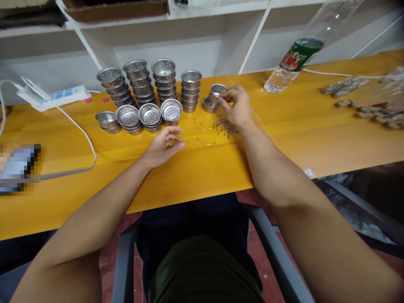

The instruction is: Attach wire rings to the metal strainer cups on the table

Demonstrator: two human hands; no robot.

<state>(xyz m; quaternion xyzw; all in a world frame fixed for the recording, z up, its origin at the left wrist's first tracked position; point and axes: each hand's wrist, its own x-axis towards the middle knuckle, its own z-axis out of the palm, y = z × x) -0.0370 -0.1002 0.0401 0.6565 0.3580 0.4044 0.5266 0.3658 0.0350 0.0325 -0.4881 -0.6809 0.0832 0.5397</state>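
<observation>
My right hand (pixel 236 105) pinches the rim of a small perforated metal cup (pixel 217 89), tilted over another metal cup (pixel 209 105) on the table. Just below that hand lies a pile of thin curved wires (pixel 224 125), partly hidden by my wrist, with a few loose wires (pixel 206 143) to its left. My left hand (pixel 164 146) rests above the table with fingers loosely curled and apart, holding nothing. Close to its fingertips stands a short stack of perforated cups (pixel 171 110), the rightmost of several in the front row. Taller cup stacks (pixel 163 80) rise behind.
A plastic bottle (pixel 293 59) leans at the back right. Bagged items and round brown pieces (pixel 369 112) lie at far right. To the left are a power strip (pixel 57 97), a white cable (pixel 78 126) and a blurred phone-like object (pixel 19 166). White shelving (pixel 189 31) backs the yellow table (pixel 176 181).
</observation>
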